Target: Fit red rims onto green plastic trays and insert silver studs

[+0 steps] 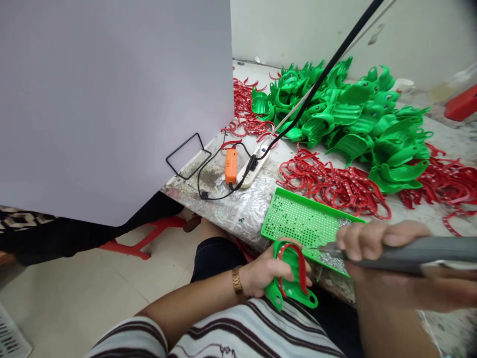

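Note:
My left hand (265, 272) is closed around a green plastic part (294, 291) with a red curved strip fitted on it, held just off the table's near edge above my lap. My right hand (372, 241) grips a grey electric screwdriver (417, 253) lying almost level, its thin tip pointing left toward the top of the green part. Right behind both hands lies a green perforated tray (298, 219) with small screws piled at its right end.
A big heap of green plastic parts (357, 119) and scattered red strips (331, 184) cover the table. A white power strip (255, 164), an orange adapter (231, 165) and black cables lie at the table's left edge. A blank grey panel fills the left.

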Available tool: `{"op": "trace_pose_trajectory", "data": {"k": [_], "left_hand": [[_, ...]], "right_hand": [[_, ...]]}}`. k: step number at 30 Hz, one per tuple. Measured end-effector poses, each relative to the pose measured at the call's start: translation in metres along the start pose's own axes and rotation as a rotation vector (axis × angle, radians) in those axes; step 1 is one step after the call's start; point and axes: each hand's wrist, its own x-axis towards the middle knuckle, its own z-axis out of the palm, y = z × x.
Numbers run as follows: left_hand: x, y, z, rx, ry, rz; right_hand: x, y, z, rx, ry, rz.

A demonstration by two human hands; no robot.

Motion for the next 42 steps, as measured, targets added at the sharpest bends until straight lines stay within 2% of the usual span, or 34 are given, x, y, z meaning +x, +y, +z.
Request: {"op": "trace_pose_trajectory", "data": {"k": [2, 4, 7, 12, 18, 28, 33, 37, 42], "left_hand": [[-0.004, 0.003, -0.002, -0.01, -0.006, -0.004], [-0.007, 0.007, -0.002, -0.052, -0.067, -0.013], [-0.008, 0.011, -0.004, -0.128, -0.126, -0.004], [-0.007, 0.015, -0.008, -0.169, -0.119, 0.013], [-0.006, 0.017, -0.01, -0.146, -0.068, 0.026], [-0.005, 0.016, -0.014, -0.044, -0.045, -0.04], [-0.005, 0.016, -0.009, -0.043, 0.052, 0.025], [-0.005, 0.017, -0.002, 0.003, 0.136, 0.075], [-0.006, 0.02, 0.005, 0.003, 0.179, 0.109]], "right_hand": [[0.005, 0.003, -0.009, -0.086, 0.128, -0.053], [0.005, 0.014, -0.014, -0.166, 0.19, -0.064], [-0.003, 0.037, -0.018, -0.2, 0.191, 0.008], [-0.019, 0.063, -0.022, -0.224, 0.183, 0.055], [-0.025, 0.071, -0.03, -0.259, 0.193, 0.077], [-0.028, 0.072, -0.027, -0.323, 0.195, 0.116], [-0.02, 0.06, -0.022, -0.286, 0.202, 0.065], [-0.013, 0.028, -0.009, -0.219, 0.171, 0.018], [-0.02, -0.01, 0.015, -0.164, 0.095, 0.027]]}}
